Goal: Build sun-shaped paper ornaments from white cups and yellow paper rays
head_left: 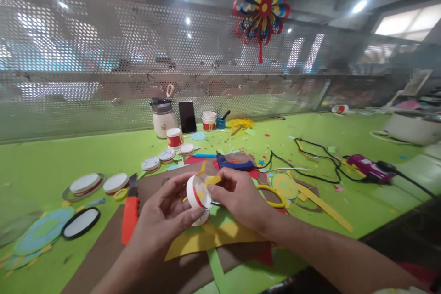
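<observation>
L hand (167,209) fingers curled round white cap (193,193), R hand (241,195) fingers pinched on yellow strip (214,179) beside it, nr table's (292,262) front edge. Prob. part-done: strip's fixing unclear; yellow paper (227,235) loose below.

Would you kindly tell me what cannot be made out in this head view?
All in the head view:
- Yellow loop handle: where it leads is hidden by the right hand.
- Left hand: some fingers are partly behind the white round piece.
- White pot: cut off by the right edge.
- Small lid: its marks are too small to read.
</observation>
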`<state>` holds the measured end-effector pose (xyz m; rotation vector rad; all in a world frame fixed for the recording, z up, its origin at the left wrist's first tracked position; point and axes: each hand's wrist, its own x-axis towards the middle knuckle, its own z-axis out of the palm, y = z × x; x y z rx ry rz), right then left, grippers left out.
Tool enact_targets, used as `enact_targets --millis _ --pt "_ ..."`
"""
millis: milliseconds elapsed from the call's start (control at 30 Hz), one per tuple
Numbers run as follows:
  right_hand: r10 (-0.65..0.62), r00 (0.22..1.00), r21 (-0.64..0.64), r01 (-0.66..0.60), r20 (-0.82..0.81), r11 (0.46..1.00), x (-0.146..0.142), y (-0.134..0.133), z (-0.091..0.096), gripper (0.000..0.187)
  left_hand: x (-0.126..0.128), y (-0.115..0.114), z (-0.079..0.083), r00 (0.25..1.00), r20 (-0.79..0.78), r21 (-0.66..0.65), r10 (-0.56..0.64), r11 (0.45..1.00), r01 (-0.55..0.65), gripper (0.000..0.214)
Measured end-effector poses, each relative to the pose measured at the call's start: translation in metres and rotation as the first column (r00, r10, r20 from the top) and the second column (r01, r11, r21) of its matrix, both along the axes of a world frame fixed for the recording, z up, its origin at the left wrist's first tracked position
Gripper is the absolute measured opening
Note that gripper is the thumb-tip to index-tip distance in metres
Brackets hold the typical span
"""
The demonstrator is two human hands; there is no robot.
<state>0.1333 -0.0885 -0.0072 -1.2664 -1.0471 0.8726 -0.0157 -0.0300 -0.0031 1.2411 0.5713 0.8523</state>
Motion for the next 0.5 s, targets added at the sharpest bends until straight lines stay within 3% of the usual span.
enact_targets --millis 500 --pt "-0.074 0.99 -0.035 0.079 0.119 0.996 -0.0016 -0.0041 0.0062 0.008 0.0003 0.0001 -0.0007 1.0 -0.004 0.013 0.004 1.0 -0.004 0.048"
